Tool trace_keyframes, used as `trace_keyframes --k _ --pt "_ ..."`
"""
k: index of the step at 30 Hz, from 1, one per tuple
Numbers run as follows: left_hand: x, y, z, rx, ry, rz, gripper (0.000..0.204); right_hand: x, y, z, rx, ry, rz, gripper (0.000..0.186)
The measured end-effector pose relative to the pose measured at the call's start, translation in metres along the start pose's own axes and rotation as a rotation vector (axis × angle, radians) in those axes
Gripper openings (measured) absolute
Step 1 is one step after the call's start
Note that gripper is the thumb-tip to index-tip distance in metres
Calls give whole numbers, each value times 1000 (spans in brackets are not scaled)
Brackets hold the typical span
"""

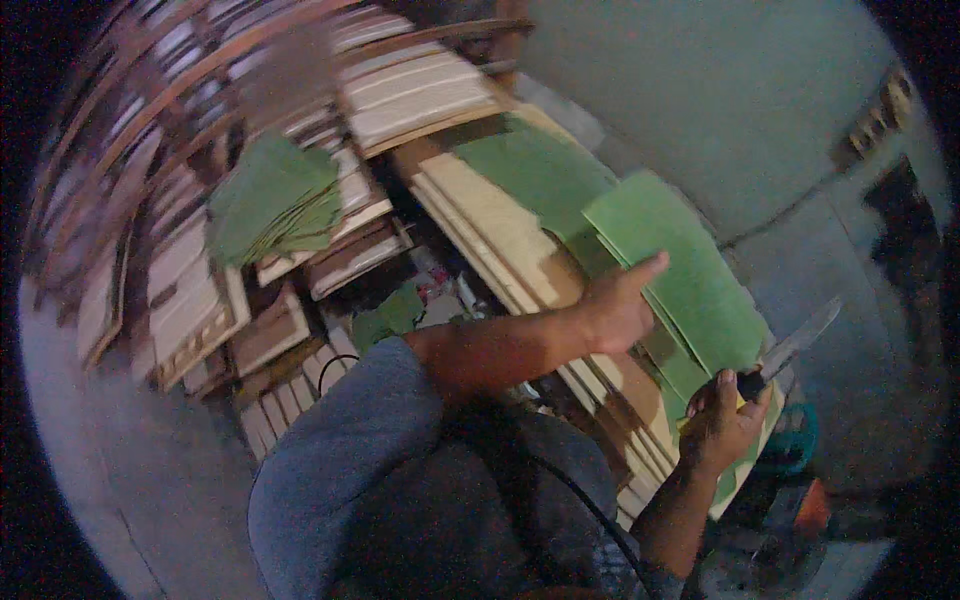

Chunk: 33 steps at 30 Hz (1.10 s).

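Left hand (618,308) reaches out over a stack of flat pale wooden boards (505,245), forearm crossing the frame from the lower middle. The fingers are spread, nothing clamped in them; the thumb sticks up toward the near edge of a bright green rectangular sheet (680,270). The palm rests on or just over the boards beside that sheet; cannot tell whether the fingertips touch the green.

Right hand (722,420) is closed round the dark handle of a long knife with a grey metal blade (800,342). The blade points up and to the right, away from the body, past the lower right corner of the green sheet. Hand and knife sit just beside the lower end of the board stack.

The bright green sheet lies tilted on top of the boards, with a second, darker green sheet (535,170) partly under it, further up the stack. More green edges show beneath the top sheet near the right hand.

Surroundings: a loose pile of green sheets (270,200) sits on stacked wooden frames with pale slats (200,300) to the left, well apart from both hands. More slatted frames (415,95) lean at the top. Grey concrete floor (760,120) on the right. Blue-grey sleeve (340,450) at the bottom. Picture is dim and blurred at the rim.
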State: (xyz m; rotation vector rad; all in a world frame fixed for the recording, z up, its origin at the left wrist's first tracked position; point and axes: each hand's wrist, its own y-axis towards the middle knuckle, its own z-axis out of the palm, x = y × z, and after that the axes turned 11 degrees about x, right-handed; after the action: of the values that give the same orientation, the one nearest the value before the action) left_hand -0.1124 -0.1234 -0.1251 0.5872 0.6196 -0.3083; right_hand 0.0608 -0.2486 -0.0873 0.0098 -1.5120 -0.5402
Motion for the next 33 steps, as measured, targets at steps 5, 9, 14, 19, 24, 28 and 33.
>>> trace_keyframes --k 5,9,14,19,24,28,33 --pt "-162 -57 -84 -182 -124 491 48 -23 -2 9 103 -18 96 25" --pt "-318 -141 -163 -496 104 914 51 -34 -1 9 148 -28 170 26" --pt "-400 -256 -274 -1017 200 1045 45 -52 8 12 117 -22 215 25" --pt "-403 -333 -362 -1133 210 1062 46 -45 13 8 160 -24 285 29" --pt "-425 -354 -374 -1272 370 820 45 -48 -13 -38 33 -120 315 34" --pt "-452 -348 -394 -1373 560 629 45 -86 -16 -74 -66 -284 257 28" --pt "-445 -316 -395 -1633 1019 416 46 -111 -29 -89 -48 -272 480 19"
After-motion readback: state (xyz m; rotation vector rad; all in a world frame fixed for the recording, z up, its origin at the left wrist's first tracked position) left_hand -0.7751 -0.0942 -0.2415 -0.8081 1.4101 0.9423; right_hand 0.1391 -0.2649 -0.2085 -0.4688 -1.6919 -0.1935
